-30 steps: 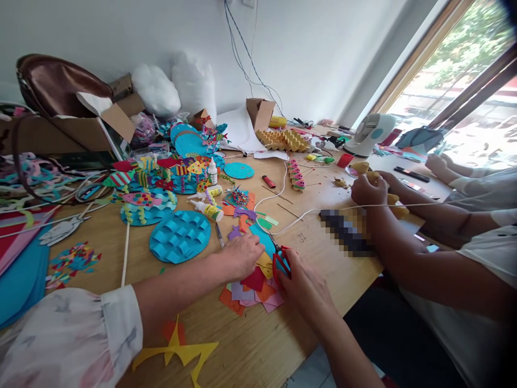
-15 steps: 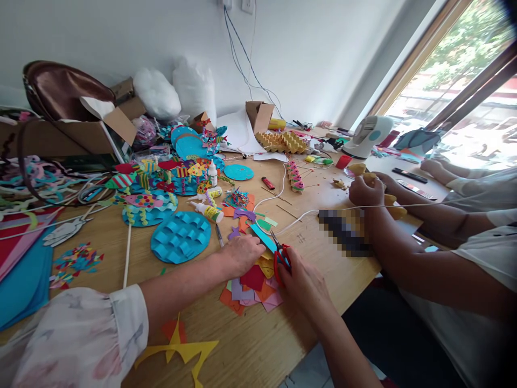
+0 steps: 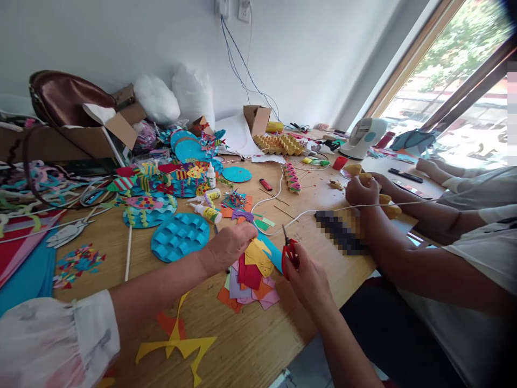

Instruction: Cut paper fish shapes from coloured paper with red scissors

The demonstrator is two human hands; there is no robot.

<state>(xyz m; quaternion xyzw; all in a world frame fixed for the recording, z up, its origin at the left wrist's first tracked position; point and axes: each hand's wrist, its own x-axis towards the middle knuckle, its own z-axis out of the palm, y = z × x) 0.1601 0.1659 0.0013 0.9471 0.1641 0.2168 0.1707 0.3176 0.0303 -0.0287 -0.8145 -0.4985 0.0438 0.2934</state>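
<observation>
My right hand grips red-handled scissors, their blades pointing away from me. Beside the scissors lies a strip of blue paper, partly covered by yellow paper pieces. My left hand is closed in a pinch at the upper left of those yellow paper cutouts; whatever its fingertips hold is hidden. Under the cutouts spreads a pile of paper scraps in red, purple, orange and pink. A yellow paper offcut lies nearer to me on the table.
A woven blue paper oval, glue bottles and paper fish crowd the left. A white cable crosses the table. On the right, another person's hands hold yellowish pieces; a white fan stands behind.
My left hand has drawn back left, uncovering the yellow cutouts. The scissors in my right hand have shifted slightly right, away from the blue strip's upper end.
</observation>
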